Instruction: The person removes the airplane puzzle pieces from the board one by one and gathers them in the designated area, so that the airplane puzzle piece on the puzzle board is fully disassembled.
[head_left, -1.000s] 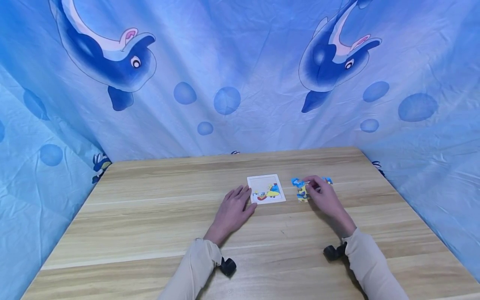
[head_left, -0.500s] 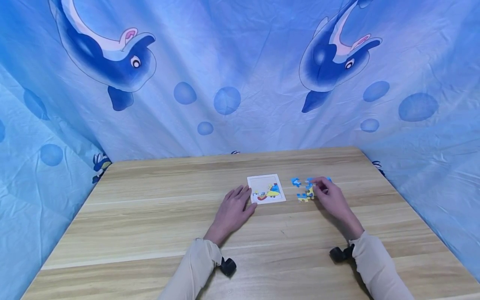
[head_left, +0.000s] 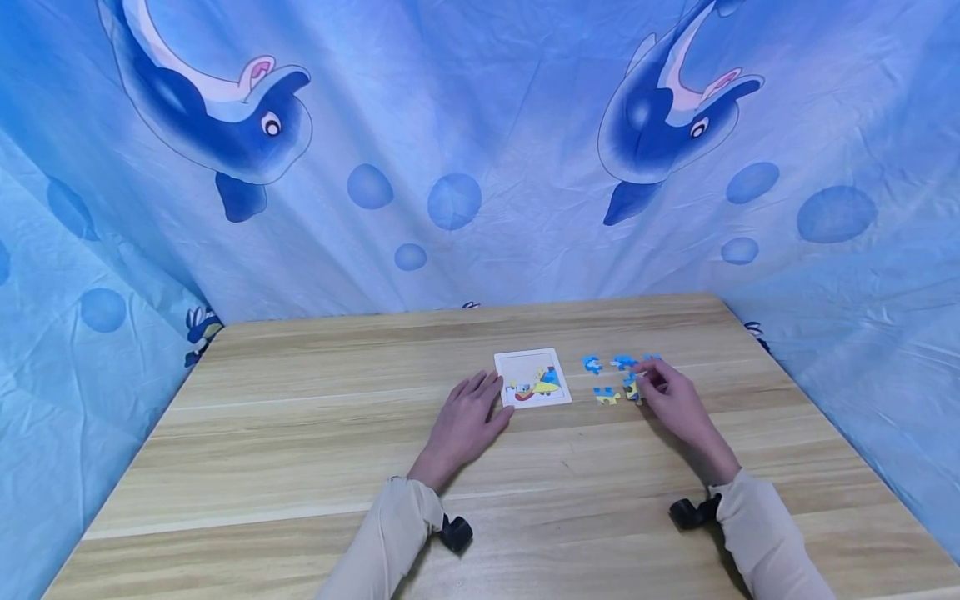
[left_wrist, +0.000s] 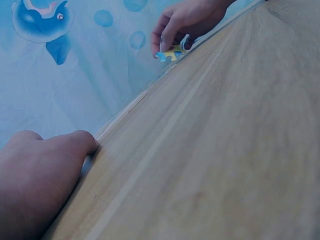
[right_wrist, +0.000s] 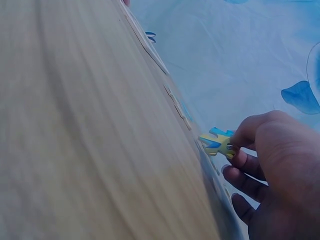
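My right hand (head_left: pixel 675 406) pinches a yellow-and-blue jigsaw piece (right_wrist: pixel 215 143) between thumb and index finger, tilted just over the table; the other fingers curl loosely below. Around it lie several loose blue and yellow pieces, among them a blue piece (head_left: pixel 592 364) and a blue-yellow piece (head_left: pixel 606 396). Left of these is a white-rimmed puzzle board (head_left: pixel 521 365), its lower part filled with a picture of coloured pieces, its upper part bare. My left hand (head_left: pixel 467 421) rests on the table with fingertips and thumb at the board's left edge, fingers nearly straight.
The wooden table (head_left: pixel 315 458) runs back to a blue curtain (head_left: pixel 525 242) with dolphins and bubbles, which also hangs at both sides. A small black camera (head_left: pixel 456 534) sits at the left wrist, another black camera (head_left: pixel 686 513) at the right.
My right hand has shifted rightward and slightly toward me with the yellow-and-blue jigsaw piece, uncovering other loose pieces. The left hand and the board have stayed in place.
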